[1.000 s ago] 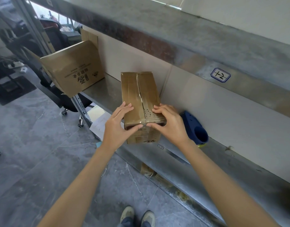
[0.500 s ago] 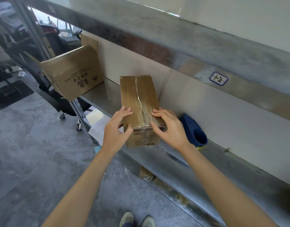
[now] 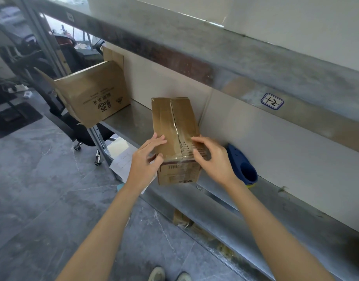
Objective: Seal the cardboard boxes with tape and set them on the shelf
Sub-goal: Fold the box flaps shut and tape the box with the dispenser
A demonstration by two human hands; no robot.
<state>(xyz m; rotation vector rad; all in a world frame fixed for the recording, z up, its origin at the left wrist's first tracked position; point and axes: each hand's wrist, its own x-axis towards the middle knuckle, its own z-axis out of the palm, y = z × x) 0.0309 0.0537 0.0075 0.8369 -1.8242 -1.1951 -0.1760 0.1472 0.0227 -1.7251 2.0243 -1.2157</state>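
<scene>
— Where's the small cardboard box [image 3: 175, 138]?
— On the metal shelf [image 3: 132, 120], lengthwise, near end poking just over the front edge. Top flaps closed; the seam down the middle gapes a little. Clear tape [image 3: 175, 159] glints across the near end and down the front face, over a printed label.

— Hands?
— Both on the near end. Left hand [image 3: 145, 161]: fingers flat on the top left flap, thumb curled at the front left corner. Grip loose, more pressing than clutching. Right hand [image 3: 213, 159]: fingers bent, tips on the top right flap, thumb near the front top edge. Neither hand closes around anything; both are spread against the cardboard.

— Beside it?
— Right of the box, behind the right wrist, a blue tape dispenser [image 3: 242, 167] lies on the shelf against the back panel. Further left, at the shelf's end, a bigger open carton [image 3: 93, 94] sits tilted, flaps up, overhanging the front edge.

— Anything else?
— Upper shelf beam carries a handwritten tag [image 3: 272, 101]. Papers [image 3: 123, 159] lie below the shelf, left of the left hand. An office chair [image 3: 83, 130] stands on the grey floor beneath the carton.
</scene>
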